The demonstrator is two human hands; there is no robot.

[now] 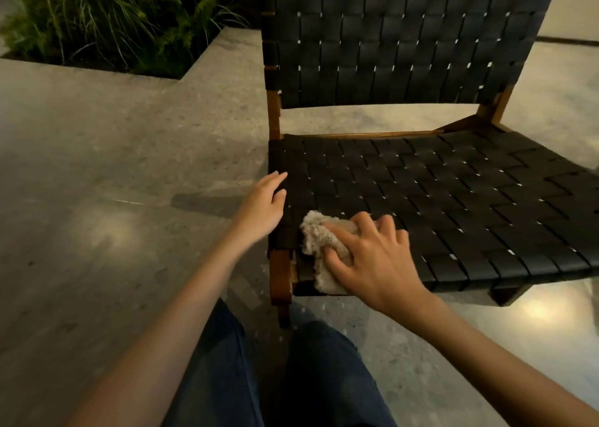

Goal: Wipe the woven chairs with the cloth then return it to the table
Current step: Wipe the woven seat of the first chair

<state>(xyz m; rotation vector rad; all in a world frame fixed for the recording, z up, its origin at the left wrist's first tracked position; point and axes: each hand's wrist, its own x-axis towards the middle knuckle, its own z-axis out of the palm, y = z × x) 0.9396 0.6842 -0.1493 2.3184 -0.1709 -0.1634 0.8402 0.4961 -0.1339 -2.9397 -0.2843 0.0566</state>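
Woven chair [389,173] fills the right half of the view: black straps on a brown wooden frame [281,274]. The seat [486,232] is towards the person, and the backrest [405,37] rises at the far side.

Cloth [316,238] is beige, fluffy and bunched. It lies on the near-left corner of the seat, with one end hanging over the near edge just beside the frame's front left post.

Right hand [372,261] sits on top of the cloth. Its fingers [366,224] are bent and spread over it, and the thumb is dug into the near side. It grips the cloth and presses it onto the straps.

Left hand [262,203] is at the seat's left edge, farther away than the cloth and apart from it. Its fingers [275,178] are loose, nearly straight, and hold nothing. The fingertips reach the seat's left rim; cannot tell if they press on it.

Both forearms are bare and come in from the near edge.

Floor [97,199] is grey speckled stone, glossy, with bright light patches near left and near right. Plants [113,14], green grass and ferns, stand in a sunken bed at far left. The person's legs in dark blue trousers [324,378] are at near centre, just in front of the chair.
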